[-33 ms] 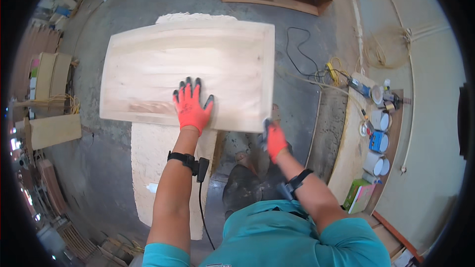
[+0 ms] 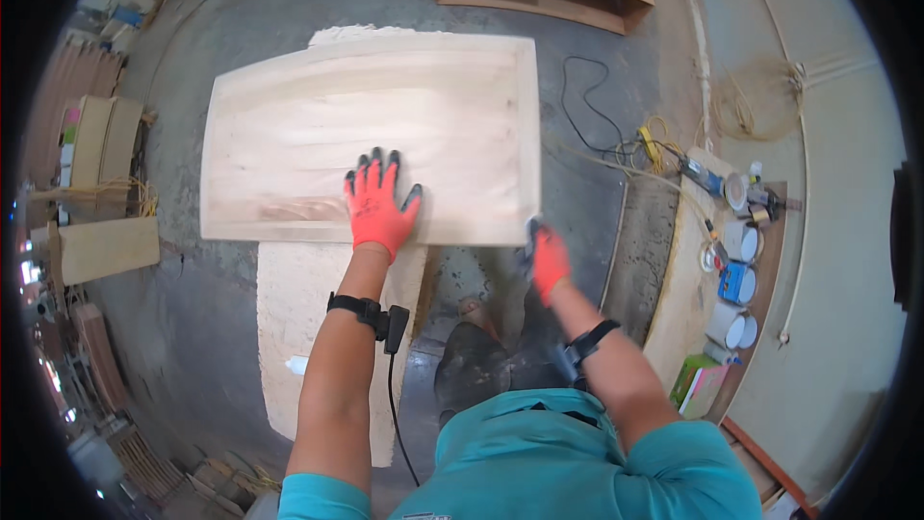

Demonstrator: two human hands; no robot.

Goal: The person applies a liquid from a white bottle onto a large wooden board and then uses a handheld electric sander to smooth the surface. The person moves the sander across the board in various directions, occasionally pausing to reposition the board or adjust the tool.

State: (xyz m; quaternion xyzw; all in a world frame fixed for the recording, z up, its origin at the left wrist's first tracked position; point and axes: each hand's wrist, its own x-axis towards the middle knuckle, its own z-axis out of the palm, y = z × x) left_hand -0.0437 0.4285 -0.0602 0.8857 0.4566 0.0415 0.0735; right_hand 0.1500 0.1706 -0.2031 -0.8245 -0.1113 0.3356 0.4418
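Note:
A pale wooden panel (image 2: 289,135) with a framed border lies on a light, rough-edged board (image 2: 318,327). My left hand (image 2: 380,212), in a red glove with dark fingertips, rests flat on the panel near its front edge, fingers spread. At the panel's near right corner is my right hand (image 2: 549,260), gloved the same way. Its fingers are curled at the panel's side edge around something small and pale, too blurred to name. A reddish-brown patch (image 2: 298,209) of grain shows left of my left hand.
To the right, a long board holds a blue power tool (image 2: 701,175), several white tins (image 2: 727,325), a blue tin (image 2: 736,282) and a green box (image 2: 698,380). A black cable (image 2: 589,101) loops over the floor. Brown wooden boxes (image 2: 544,0) stand at the far side.
The panel's near right corner has shifted a little right and away from me. My right hand has moved slightly right along with it; my left hand stays flat on the panel.

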